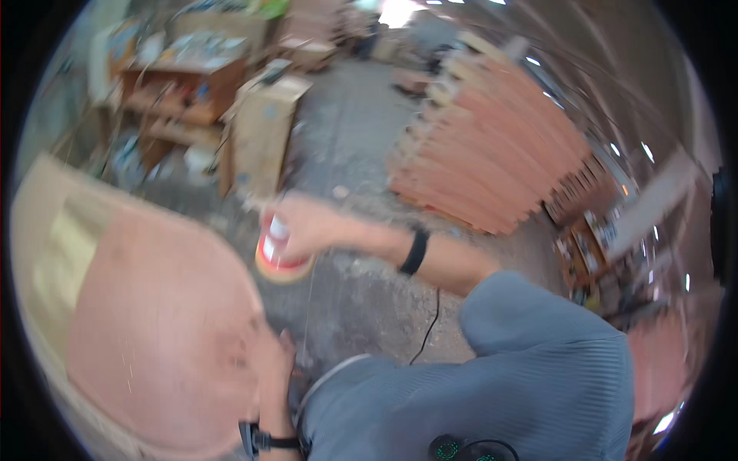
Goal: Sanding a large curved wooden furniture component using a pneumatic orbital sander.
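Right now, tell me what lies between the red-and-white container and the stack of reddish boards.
In the head view, only bare grey concrete floor separates the container, gripped by the right hand, from the stack of boards. The right forearm crosses the lower part of that stretch.

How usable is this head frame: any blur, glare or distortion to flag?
Head view: motion blur smears the whole frame, worst on the right hand and its red-and-white container; the left hand on the rounded panel is soft too. Glare blows out the top centre; fisheye bends the stacked boards and blacks out the corners.
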Motion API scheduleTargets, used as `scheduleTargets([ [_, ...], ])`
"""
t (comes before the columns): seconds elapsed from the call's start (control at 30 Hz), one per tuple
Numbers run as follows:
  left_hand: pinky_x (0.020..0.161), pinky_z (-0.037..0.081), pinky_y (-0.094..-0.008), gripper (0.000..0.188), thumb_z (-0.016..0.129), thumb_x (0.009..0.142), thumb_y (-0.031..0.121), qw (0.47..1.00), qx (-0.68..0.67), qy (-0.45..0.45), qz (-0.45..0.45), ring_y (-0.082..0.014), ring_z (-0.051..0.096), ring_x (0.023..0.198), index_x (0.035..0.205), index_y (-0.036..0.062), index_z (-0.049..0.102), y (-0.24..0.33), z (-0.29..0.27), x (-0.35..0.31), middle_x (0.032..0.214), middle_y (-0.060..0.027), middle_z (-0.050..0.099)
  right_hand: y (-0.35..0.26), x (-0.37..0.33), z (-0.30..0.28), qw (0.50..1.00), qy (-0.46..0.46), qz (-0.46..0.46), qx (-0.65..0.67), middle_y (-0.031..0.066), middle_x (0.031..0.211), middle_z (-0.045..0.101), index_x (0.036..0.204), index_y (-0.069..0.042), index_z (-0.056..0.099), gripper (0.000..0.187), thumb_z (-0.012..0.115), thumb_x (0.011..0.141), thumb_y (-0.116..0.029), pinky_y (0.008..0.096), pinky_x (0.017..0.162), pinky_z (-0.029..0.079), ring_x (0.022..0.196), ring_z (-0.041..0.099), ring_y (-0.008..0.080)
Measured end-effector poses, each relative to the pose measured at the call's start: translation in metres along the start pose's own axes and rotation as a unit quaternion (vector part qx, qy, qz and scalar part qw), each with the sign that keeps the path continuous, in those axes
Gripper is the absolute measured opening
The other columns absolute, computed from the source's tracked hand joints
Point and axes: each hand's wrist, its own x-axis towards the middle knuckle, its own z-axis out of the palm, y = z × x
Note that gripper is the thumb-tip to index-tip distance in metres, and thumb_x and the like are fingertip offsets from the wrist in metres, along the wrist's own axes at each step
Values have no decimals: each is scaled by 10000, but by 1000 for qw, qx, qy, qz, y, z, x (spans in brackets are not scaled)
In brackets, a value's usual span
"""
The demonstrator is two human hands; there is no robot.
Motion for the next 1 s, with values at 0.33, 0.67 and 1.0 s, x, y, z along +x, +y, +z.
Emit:
scheduleTargets([
  [0.33, 1248, 177, -481, 1041, 722, 878, 378, 983, 167, -11, -71, -395, 189, 1553, 1611, -60, 126, -12, 17, 146, 1661, -283, 208, 101, -135, 57, 971, -31, 210, 109, 171, 1061, 632, 1166, -142, 573, 497, 758, 719, -253, 475, 809, 558, 972, 662, 373],
  [0.67, 1225, 154, -551, 1049, 679, 924, 463, 971, 122, 52, -196, -423, 91, 1567, 1606, -86, 102, -67, -23, 272, 1685, -277, 146, 139, -132, 96, 948, -35, 277, 156, 152, 1047, 659, 1239, -118, 563, 541, 761, 752, -247, 458, 806, 553, 986, 667, 349],
  [1.0, 1197, 243, -555, 952, 682, 923, 484, 965, 94, 136, -202, -457, 305, 1454, 1559, -92, 268, -71, -48, 274, 1569, -324, 325, 140, -32, 77, 970, -68, 204, 117, 178, 1053, 625, 1230, -129, 556, 597, 810, 714, -288, 462, 823, 546, 988, 665, 371],
])
